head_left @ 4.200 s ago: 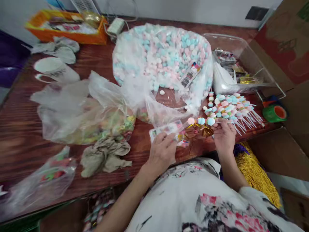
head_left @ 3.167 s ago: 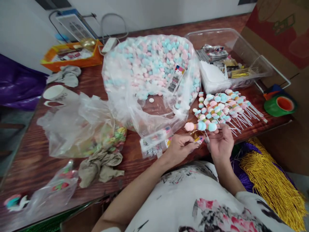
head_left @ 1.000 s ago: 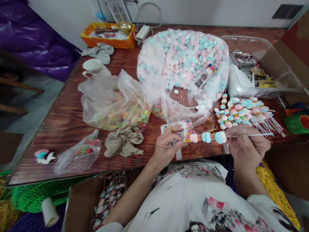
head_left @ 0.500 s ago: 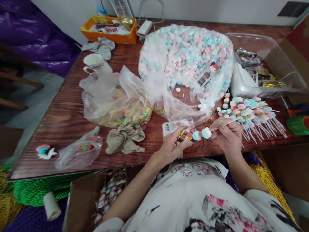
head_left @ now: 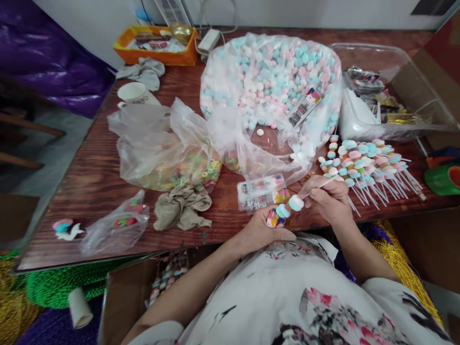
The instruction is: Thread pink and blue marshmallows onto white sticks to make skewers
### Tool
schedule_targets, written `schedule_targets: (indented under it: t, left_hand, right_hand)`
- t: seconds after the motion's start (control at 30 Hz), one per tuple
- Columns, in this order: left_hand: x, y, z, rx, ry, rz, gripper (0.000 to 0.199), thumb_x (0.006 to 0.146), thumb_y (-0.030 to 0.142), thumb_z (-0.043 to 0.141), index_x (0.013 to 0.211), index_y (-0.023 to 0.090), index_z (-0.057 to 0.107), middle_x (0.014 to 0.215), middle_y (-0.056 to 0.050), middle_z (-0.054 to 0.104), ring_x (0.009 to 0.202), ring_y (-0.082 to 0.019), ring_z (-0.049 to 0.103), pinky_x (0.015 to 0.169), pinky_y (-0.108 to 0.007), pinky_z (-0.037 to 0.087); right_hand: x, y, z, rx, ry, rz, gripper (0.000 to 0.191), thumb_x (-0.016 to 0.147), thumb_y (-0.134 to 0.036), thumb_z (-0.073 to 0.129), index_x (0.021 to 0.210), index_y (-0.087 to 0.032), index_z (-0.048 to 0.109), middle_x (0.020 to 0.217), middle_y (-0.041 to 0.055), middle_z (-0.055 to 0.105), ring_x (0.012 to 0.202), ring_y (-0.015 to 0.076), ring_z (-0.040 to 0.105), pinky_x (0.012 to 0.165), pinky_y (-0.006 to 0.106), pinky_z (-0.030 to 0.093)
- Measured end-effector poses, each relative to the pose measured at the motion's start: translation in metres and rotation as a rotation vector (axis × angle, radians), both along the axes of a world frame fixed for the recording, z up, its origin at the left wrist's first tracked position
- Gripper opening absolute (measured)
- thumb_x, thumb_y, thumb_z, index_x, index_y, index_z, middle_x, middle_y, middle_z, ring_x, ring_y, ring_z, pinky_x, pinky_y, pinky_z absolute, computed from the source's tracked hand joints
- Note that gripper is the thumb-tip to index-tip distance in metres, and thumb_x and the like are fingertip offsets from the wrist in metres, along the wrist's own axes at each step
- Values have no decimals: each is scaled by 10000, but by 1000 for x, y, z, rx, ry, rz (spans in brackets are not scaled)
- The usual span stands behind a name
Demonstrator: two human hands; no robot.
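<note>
A skewer of pastel round candies (head_left: pixel 289 206), blue, white and pink, lies between my two hands over the table's front edge. My left hand (head_left: pixel 261 230) is closed around its lower end and a small printed plastic bag (head_left: pixel 276 218). Clear film seems to run up over the candies. Fingers of my right hand (head_left: pixel 328 200) pinch the upper end, where a white stick (head_left: pixel 328 182) sticks out past the thumb. Just behind my left hand lie flat printed bags (head_left: pixel 257 189). To the right of my right hand is a pile of candy skewers (head_left: pixel 370 160).
A large bag of pastel candies (head_left: pixel 268 76) stands at the back middle. Left of it is a bag of ring-shaped pieces (head_left: pixel 172 167), with a crumpled cloth (head_left: pixel 183 208) in front. A clear bin (head_left: pixel 427 86) and green tape roll (head_left: pixel 443 179) are at right; a mug (head_left: pixel 132 92) is back left.
Both hands have moved slightly left and toward my body with the skewer. The left fingers have turned, and more of the printed bag around the lower end shows. The view has shifted a little.
</note>
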State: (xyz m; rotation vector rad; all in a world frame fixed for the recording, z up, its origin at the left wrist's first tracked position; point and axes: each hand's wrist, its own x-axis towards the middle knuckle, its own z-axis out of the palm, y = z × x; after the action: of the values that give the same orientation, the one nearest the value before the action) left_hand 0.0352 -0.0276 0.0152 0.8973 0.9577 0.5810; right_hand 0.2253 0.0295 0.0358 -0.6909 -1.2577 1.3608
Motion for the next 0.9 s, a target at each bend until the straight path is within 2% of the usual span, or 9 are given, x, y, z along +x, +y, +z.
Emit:
schedule_targets:
  t: [0.07, 0.13, 0.23, 0.33, 0.5, 0.67, 0.73, 0.8, 0.9]
  left_hand:
    - [-2, 6, -3, 109, 81, 19, 459, 622, 342, 836, 939, 165, 556, 595, 93, 476, 481, -64, 425, 485, -194, 382]
    - [-6, 14, -4, 291, 220, 32, 373, 650, 314, 813, 898, 152, 587, 631, 79, 474, 543, -68, 414, 535, -196, 376]
    - [-11, 21, -3, 559, 475, 39, 258, 681, 281, 779, 797, 146, 591, 647, 68, 459, 606, -78, 391, 568, -196, 335]
    - [-10, 22, -1, 701, 627, -4, 189, 736, 270, 721, 790, 155, 581, 646, 66, 448, 610, -85, 368, 566, -203, 301]
    - [-9, 24, -4, 676, 609, -33, 231, 760, 331, 711, 815, 157, 570, 654, 66, 458, 621, -95, 390, 595, -211, 338]
    - [-17, 26, -7, 649, 549, -86, 310, 741, 348, 741, 946, 152, 615, 731, 48, 572, 700, -126, 517, 672, -233, 427]
    - [-18, 23, -8, 685, 549, -104, 394, 737, 313, 748, 1077, 159, 621, 852, 13, 651, 805, -163, 585, 768, -278, 473]
    - [-18, 19, -8, 750, 556, -87, 549, 750, 274, 736, 1260, 174, 557, 1060, -48, 683, 973, -211, 616, 901, -347, 477]
    - [-17, 11, -8, 838, 549, -78, 709, 787, 236, 696, 1431, 197, 402, 1310, -114, 602, 1168, -241, 576, 1028, -396, 431]
  right_hand:
    - [2, 3, -1, -98, -40, 32, 92, 823, -274, 689, 796, -207, 746, 702, 18, 709, 464, 98, 548, 423, 227, 415]
    - [3, 8, -2, -158, -74, 25, 109, 821, -281, 695, 774, -194, 740, 652, 7, 695, 427, 79, 508, 398, 209, 372]
    - [2, 11, -2, -179, -93, -53, 132, 806, -308, 710, 760, -186, 729, 597, -8, 670, 401, 67, 469, 380, 201, 330]
    - [-2, 10, -1, -148, -102, -151, 143, 793, -320, 720, 743, -186, 713, 590, -19, 652, 408, 64, 457, 387, 202, 325]
    - [-11, 4, -5, -131, -165, -192, 207, 764, -305, 745, 625, -177, 659, 480, -56, 525, 414, 55, 401, 400, 197, 297]
    - [-14, 6, -17, -304, -72, -146, 236, 761, -344, 735, 630, -176, 634, 508, -55, 516, 431, 48, 379, 399, 186, 250]
    - [-14, 10, -22, -378, 11, -154, 236, 739, -347, 747, 634, -177, 621, 499, -61, 500, 433, 48, 380, 404, 181, 241]
    - [-14, 13, -25, -401, 56, -183, 260, 722, -340, 761, 610, -176, 592, 491, -68, 479, 438, 48, 375, 419, 181, 256]
    - [-14, 14, -28, -334, 15, -251, 307, 737, -338, 751, 578, -176, 545, 503, -69, 457, 467, 57, 375, 457, 196, 298]
